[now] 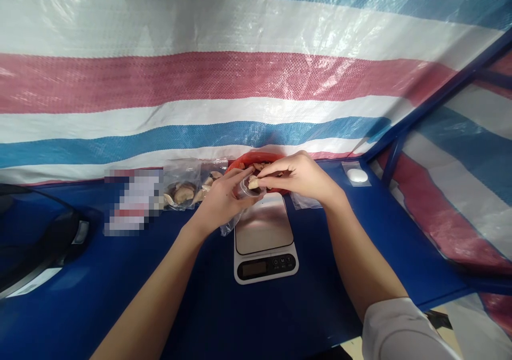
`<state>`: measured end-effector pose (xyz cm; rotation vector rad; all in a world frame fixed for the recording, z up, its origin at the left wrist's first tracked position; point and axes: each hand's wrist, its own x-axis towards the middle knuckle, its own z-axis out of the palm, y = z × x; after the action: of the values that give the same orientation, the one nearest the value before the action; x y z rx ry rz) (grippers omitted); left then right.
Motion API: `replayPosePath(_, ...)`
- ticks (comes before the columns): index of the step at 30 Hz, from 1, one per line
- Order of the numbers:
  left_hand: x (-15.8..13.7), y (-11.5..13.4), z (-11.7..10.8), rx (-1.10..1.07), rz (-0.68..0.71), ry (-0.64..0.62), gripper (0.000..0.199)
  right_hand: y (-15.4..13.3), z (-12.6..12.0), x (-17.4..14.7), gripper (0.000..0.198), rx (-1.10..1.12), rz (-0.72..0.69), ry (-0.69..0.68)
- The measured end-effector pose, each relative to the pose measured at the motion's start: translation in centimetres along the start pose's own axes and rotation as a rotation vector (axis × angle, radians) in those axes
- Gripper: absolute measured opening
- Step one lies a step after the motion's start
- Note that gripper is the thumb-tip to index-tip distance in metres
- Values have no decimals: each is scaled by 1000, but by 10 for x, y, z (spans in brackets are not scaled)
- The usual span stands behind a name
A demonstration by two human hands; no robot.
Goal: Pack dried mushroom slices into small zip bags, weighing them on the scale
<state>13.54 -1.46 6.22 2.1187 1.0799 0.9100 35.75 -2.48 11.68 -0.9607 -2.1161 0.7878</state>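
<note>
My left hand (224, 197) is closed around a clear plastic bag (230, 228), whose mouth gapes between thumb and fingers. A pale dried slice (253, 182) is pinched between the thumb and fingertips of my right hand (298, 176), right at that mouth. Just behind both hands lies an open red bag (240, 160) with many brownish dried pieces in it, partly covered by my hands. Below them on the table stands a white kitchen scale (264, 232) with a metal plate. Its display looks dark.
Left of my hands, clear bags of dried slices (183, 192) lie beside a blurred-out packet (134, 202). A black object (52, 242) stands far left. A clear bag (306, 201) and a small packet with a white oval item (357, 175) lie right. Striped sheeting (200, 77) hangs behind the blue table (208, 306).
</note>
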Motion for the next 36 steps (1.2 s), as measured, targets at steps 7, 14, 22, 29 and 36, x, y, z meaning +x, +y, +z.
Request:
replayPosePath(7,0,2,1,-2,29,10,69,3,5,3,27,2,41,6)
replayPosePath(14,-2,1,4,57,-12,20,68,8,13,6,25,-64,47,35)
replayPosePath(22,-1,7,3,64,22,8,51,13,25,11,17,-52,-6,21)
replayPosePath(29,-1,3,4,43,56,34,58,12,29,13,15,-88,13,-4)
replayPosePath(36,-1,-1,4,24,32,59,65,9,17,8,17,-33,55,-32)
